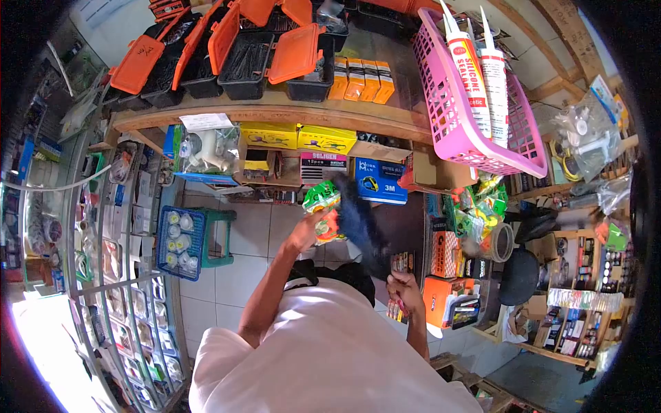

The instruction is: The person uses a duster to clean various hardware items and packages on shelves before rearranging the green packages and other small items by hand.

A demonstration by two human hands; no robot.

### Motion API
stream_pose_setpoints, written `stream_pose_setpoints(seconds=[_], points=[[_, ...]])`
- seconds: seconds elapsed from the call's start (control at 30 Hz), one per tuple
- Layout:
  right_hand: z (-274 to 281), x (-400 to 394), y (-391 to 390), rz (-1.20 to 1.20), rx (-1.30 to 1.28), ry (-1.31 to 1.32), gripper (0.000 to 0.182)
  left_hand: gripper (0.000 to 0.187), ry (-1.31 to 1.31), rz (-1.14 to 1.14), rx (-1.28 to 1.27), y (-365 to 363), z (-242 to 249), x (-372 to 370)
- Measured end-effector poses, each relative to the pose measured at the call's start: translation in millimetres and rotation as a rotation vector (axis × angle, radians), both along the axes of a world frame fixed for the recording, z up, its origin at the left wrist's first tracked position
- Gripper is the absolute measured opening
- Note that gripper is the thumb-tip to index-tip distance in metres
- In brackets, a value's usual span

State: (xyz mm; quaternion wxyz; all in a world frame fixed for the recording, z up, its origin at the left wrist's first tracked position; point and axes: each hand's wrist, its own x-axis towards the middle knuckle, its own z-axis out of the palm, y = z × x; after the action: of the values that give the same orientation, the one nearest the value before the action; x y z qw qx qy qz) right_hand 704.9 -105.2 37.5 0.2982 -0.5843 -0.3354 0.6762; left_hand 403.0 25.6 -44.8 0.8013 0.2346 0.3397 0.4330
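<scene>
My left hand (303,233) is closed on a bright green and orange printed plastic packet (326,210), held up in front of my body. In my right hand (406,289) is the lower end of a long, dark blue duster (361,224), its outline smeared by motion. The duster slants up and to the left from my fist, and its upper part overlaps the right edge of the packet. Beyond both, a blue 3M box (381,182) and a pink Soligen box (323,165) sit on the lower shelf.
Above is a wooden shelf (275,115) with black bins under orange lids (295,55). A pink basket (530,155) with silicone sealant tubes (468,86) overhangs its right end. At left, a blue basket (163,237) rests on a green stool (222,234). Goods crowd the right side.
</scene>
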Motion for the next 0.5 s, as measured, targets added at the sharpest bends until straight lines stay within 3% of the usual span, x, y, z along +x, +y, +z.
stream_pose_setpoints(seconds=[0.1,0.13,0.17,0.23,0.3,0.37,0.47,0.5], points=[[-4.6,-1.0,-1.1,0.026,0.003,0.041,0.028,0.057,-0.111,0.053,0.027,-4.7,-7.8,2.1],[-5.6,-3.2,-0.8,0.010,0.044,0.047,0.028,0.064,-0.125,0.024,0.111,-6.8,22.6,1.6],[-4.7,-5.1,-1.2,0.009,0.044,0.048,0.028,0.064,-0.124,0.023,0.111,-4.1,21.6,2.8],[3.7,-11.8,1.9,0.041,-0.033,0.022,0.029,0.068,-0.361,-0.039,-0.059,2.0,13.7,5.0],[5.7,-16.7,5.1,0.045,-0.034,0.017,0.028,0.069,-0.203,-0.019,0.189,-2.7,8.3,6.3],[4.5,-20.7,4.7,0.045,-0.038,0.009,0.028,0.067,-0.364,0.076,-0.024,-2.1,11.6,7.9],[-6.0,-20.3,3.5,-0.036,-0.044,0.059,0.023,0.066,-0.268,-0.021,-0.201,-0.5,11.2,4.2],[-10.0,-16.7,1.6,0.056,-0.053,0.115,0.020,0.068,-0.172,-0.073,0.177,-6.1,0.6,1.8]])
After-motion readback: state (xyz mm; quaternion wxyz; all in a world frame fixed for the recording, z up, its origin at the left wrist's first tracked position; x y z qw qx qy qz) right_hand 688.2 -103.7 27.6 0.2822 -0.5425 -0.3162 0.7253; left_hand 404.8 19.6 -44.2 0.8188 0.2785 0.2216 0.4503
